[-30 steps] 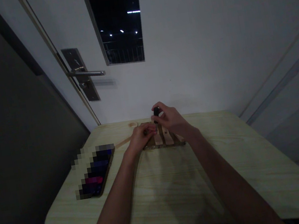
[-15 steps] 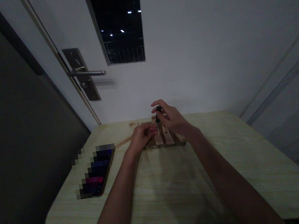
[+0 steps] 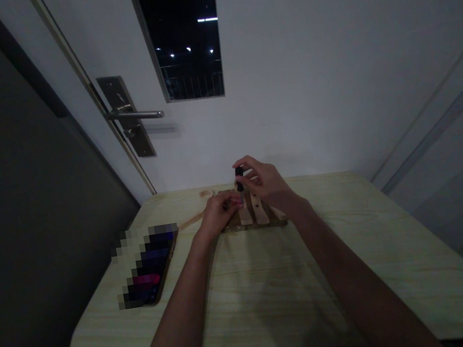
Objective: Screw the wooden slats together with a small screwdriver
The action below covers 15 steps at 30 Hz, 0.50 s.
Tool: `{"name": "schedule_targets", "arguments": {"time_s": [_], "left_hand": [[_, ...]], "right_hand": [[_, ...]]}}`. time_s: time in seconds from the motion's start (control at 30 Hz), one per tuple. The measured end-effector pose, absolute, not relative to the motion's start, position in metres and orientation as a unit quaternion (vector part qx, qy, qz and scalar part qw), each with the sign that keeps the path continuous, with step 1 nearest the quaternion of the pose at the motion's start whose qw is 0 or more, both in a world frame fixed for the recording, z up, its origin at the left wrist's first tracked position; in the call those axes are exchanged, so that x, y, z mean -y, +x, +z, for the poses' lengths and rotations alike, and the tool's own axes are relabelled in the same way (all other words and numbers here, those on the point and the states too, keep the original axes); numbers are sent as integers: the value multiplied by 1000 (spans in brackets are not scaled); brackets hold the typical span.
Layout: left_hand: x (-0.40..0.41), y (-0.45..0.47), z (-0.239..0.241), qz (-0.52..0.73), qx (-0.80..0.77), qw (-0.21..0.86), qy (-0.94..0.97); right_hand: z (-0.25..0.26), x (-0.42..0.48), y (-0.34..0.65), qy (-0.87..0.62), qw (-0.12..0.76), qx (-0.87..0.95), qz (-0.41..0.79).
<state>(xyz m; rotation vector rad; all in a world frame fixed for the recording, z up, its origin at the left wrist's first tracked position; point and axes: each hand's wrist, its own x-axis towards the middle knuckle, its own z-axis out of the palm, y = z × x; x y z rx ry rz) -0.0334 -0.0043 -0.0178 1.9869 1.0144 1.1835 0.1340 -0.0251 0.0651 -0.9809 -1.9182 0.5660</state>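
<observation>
My right hand [image 3: 265,181] grips a short screwdriver [image 3: 240,178] by its black handle. The tool stands nearly upright, its tip pointing down at a pale wooden piece [image 3: 245,216]. Close to that tip, the fingers of my left hand [image 3: 218,210] are pinched together over the same piece; what they hold, if anything, is too small to make out. A second pale wooden piece [image 3: 261,213] with dark holes lies just to the right. Both rest on a darker brown board [image 3: 266,225], partly hidden under my hands.
A phone [image 3: 153,265] lies at the left of the light wooden table [image 3: 249,288]. Behind my left hand are a thin wooden strip [image 3: 190,221] and a small wooden bit [image 3: 206,193]. A white door with a metal handle [image 3: 134,115] rises behind the table.
The screwdriver has tipped from a slant to nearly upright, its handle shifting slightly left with my right fingers. My left hand stays at about the same place.
</observation>
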Motion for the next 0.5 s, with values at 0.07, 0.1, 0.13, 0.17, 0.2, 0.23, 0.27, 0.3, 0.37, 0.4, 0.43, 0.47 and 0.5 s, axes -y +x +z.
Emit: {"name": "schedule_targets", "arguments": {"time_s": [0.07, 0.1, 0.13, 0.17, 0.2, 0.23, 0.27, 0.3, 0.37, 0.4, 0.43, 0.47, 0.5], "left_hand": [[6, -33, -16, 445, -385, 301, 750], [6, -33, -15, 443, -386, 300, 752], [7, -34, -14, 441, -387, 299, 752], [8, -33, -14, 439, -388, 298, 753], [8, -33, -13, 438, -389, 298, 754], [8, -33, -13, 438, -389, 300, 753], [8, -33, -14, 439, -388, 303, 751], [8, -33, -14, 440, -387, 307, 750], [8, -33, -15, 435, -383, 312, 753], [8, -34, -15, 432, -382, 309, 756], [7, -35, -14, 429, -381, 300, 762], [7, -36, -14, 425, -381, 288, 770], [7, -38, -13, 426, -383, 264, 776]], "right_hand": [[65, 26, 134, -390, 443, 777, 219], [66, 26, 134, -386, 447, 777, 215], [66, 26, 134, -382, 453, 777, 213], [66, 26, 134, -378, 458, 775, 215], [65, 26, 134, -376, 462, 773, 220], [65, 27, 134, -374, 465, 770, 226], [65, 27, 134, -373, 468, 767, 231], [65, 27, 134, -374, 470, 764, 236], [66, 28, 133, -377, 472, 760, 239], [66, 29, 133, -378, 471, 761, 239], [66, 30, 134, -378, 470, 761, 237], [67, 31, 134, -376, 471, 762, 236], [67, 31, 134, -374, 472, 763, 234]]}}
